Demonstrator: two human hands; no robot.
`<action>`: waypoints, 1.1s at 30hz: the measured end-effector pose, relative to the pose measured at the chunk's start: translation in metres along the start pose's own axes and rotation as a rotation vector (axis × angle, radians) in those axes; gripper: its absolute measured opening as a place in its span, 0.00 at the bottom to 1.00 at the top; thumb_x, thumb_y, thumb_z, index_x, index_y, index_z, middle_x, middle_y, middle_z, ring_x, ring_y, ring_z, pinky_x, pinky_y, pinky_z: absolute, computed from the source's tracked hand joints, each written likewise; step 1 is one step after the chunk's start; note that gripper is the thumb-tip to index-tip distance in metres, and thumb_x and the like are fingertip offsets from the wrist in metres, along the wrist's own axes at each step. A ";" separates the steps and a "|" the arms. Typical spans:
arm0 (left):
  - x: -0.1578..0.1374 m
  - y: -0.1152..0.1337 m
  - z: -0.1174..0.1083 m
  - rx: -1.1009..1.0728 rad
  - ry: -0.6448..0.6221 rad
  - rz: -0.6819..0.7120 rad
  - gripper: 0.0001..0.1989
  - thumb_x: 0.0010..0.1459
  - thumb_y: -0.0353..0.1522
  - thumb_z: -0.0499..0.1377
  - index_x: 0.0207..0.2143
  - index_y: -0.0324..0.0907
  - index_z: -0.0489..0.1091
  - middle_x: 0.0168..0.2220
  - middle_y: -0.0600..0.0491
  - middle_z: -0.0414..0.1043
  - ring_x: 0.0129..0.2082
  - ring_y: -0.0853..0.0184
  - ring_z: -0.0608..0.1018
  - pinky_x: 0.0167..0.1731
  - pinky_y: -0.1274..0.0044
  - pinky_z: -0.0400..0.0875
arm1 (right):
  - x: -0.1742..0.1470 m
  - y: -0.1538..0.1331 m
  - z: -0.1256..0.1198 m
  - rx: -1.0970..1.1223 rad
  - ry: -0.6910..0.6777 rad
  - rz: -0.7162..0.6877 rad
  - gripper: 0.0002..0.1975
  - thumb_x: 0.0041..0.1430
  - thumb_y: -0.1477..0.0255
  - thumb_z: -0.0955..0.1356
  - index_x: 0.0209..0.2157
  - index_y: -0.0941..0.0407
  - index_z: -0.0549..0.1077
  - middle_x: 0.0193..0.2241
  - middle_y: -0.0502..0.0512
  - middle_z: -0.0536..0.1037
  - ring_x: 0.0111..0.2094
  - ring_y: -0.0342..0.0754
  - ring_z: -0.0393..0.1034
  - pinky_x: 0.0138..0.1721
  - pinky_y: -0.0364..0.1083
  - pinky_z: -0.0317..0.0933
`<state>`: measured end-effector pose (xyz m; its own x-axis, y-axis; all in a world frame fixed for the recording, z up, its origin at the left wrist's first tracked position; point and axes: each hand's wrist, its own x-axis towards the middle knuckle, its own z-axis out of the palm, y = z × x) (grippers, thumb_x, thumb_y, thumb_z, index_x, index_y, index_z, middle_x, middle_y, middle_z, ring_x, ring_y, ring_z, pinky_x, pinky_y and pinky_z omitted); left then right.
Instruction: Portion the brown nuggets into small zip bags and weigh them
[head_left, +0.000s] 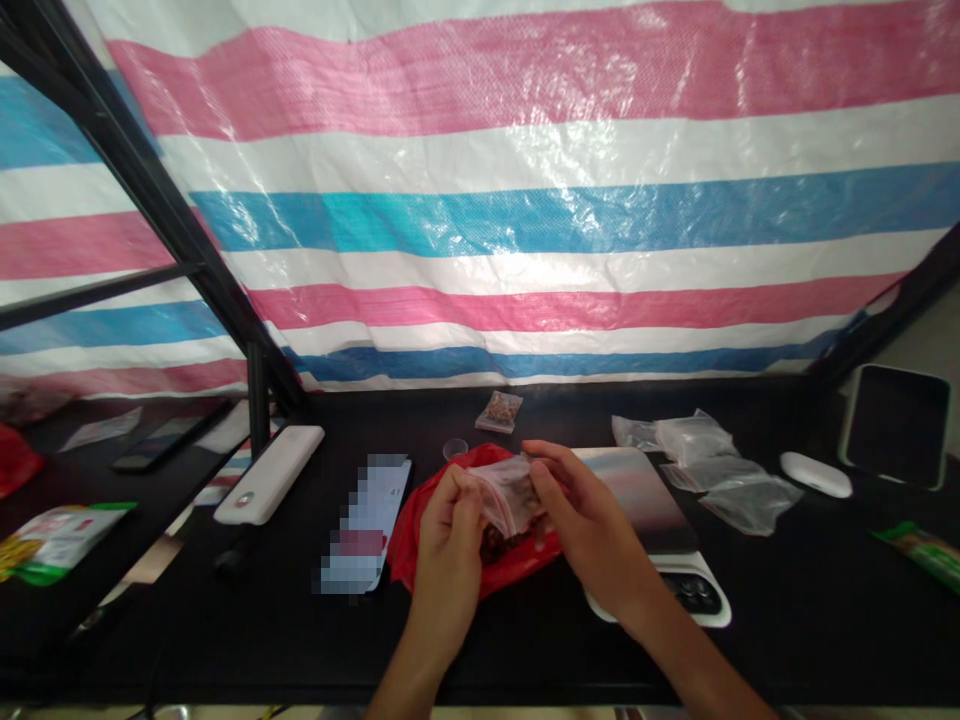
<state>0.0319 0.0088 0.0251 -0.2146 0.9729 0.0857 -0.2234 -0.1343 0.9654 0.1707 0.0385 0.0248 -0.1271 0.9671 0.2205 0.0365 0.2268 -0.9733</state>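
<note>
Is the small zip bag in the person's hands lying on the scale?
No, the left hand and right hand hold the zip bag over the red bag, left of the scale.

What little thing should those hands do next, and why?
Probably check the seal of the small clear bag while above the red bag. The left hand pinches one side, the right hand holds the other, and I can't tell whether it's shut; the red bag, with dark pieces inside, might catch spills.

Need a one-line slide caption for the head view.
Left hand and right hand hold a clear zip bag over a red plastic bag, beside a silver-topped scale.
</note>
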 end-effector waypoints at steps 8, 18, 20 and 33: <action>-0.010 -0.013 -0.001 0.700 0.202 0.413 0.21 0.62 0.34 0.60 0.57 0.46 0.64 0.58 0.45 0.69 0.60 0.56 0.71 0.61 0.61 0.65 | 0.004 -0.005 -0.001 -0.419 0.190 -0.303 0.18 0.63 0.70 0.70 0.54 0.51 0.70 0.50 0.58 0.77 0.49 0.53 0.76 0.50 0.52 0.73; -0.008 -0.024 -0.002 0.799 0.082 0.287 0.26 0.64 0.34 0.59 0.63 0.45 0.62 0.63 0.43 0.69 0.64 0.52 0.70 0.63 0.54 0.64 | -0.001 -0.010 0.005 -0.502 0.059 -0.409 0.23 0.64 0.73 0.70 0.59 0.48 0.67 0.55 0.56 0.74 0.54 0.52 0.73 0.54 0.51 0.70; -0.007 -0.022 -0.002 0.784 0.088 0.286 0.25 0.64 0.37 0.60 0.63 0.46 0.63 0.63 0.43 0.69 0.64 0.53 0.70 0.62 0.54 0.65 | -0.002 -0.013 0.005 -0.463 0.092 -0.450 0.18 0.66 0.74 0.68 0.56 0.48 0.70 0.50 0.56 0.76 0.49 0.50 0.75 0.51 0.49 0.72; -0.009 -0.021 -0.004 0.837 0.063 0.360 0.25 0.64 0.36 0.60 0.62 0.48 0.62 0.60 0.46 0.72 0.61 0.55 0.73 0.60 0.56 0.68 | -0.006 -0.024 0.005 -0.358 0.143 -0.655 0.13 0.64 0.83 0.67 0.45 0.52 0.75 0.39 0.52 0.79 0.41 0.45 0.75 0.44 0.43 0.70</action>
<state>0.0348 0.0019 0.0027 -0.1945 0.8835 0.4261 0.6247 -0.2234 0.7483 0.1656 0.0263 0.0464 -0.1046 0.6218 0.7761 0.3207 0.7598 -0.5655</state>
